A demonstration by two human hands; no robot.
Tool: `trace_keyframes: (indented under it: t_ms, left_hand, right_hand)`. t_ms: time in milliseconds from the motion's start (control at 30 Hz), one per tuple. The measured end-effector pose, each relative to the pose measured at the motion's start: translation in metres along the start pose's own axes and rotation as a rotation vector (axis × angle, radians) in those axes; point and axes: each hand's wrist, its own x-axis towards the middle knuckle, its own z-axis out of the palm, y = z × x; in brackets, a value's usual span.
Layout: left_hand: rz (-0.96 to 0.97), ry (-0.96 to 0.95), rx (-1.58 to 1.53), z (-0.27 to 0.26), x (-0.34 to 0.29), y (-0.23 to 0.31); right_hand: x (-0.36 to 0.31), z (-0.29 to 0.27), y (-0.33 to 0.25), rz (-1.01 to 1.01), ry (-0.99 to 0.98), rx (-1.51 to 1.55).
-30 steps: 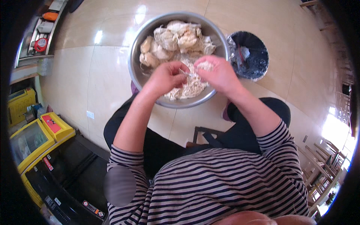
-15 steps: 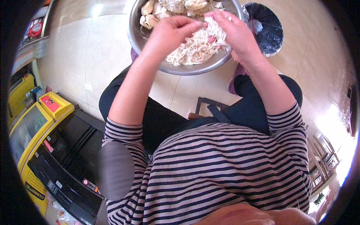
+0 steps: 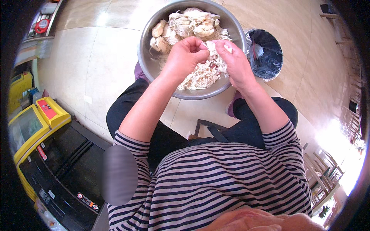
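Note:
A wide metal bowl (image 3: 200,94) sits in front of me, between my knees. Pale chunks of what looks like cooked chicken (image 3: 189,24) are heaped in its far part, and fine shreds (image 3: 198,79) of the same meat lie in the near part. Above the shreds, my right hand (image 3: 238,66) is closed on a bunch of chicken shreds (image 3: 216,57), its thumb on top. My left hand (image 3: 184,57) is closed, thumb and fingertips pinched at the left edge of that bunch. Some of its fingers are curled out of sight.
A bin with a dark liner (image 3: 268,54) stands right of the bowl. To my left is a black freezer-like cabinet (image 3: 73,165) beside a yellow glass-fronted case (image 3: 29,129). Wooden chairs (image 3: 322,175) are at the far right. A dark frame (image 3: 210,129) shows between my legs.
The whole view has shifted, so the bowl sits lower and more of its far side shows. My left fingers are more curled in against the bunch, which my right hand still holds.

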Motion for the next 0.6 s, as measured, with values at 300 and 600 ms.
trace_keyframes:
  t_ms: [300, 600]
  left_hand:
    - [-0.005, -0.056, 0.016, -0.0042, -0.0001, -0.0014]
    - [-0.106, 0.005, -0.15, -0.0027, 0.0027, -0.0045]
  right_hand:
    - [-0.0013, -0.0051, -0.0054, -0.111, 0.082, -0.295]
    - [-0.0014, -0.0038, -0.0052, -0.056, 0.082, -0.116]
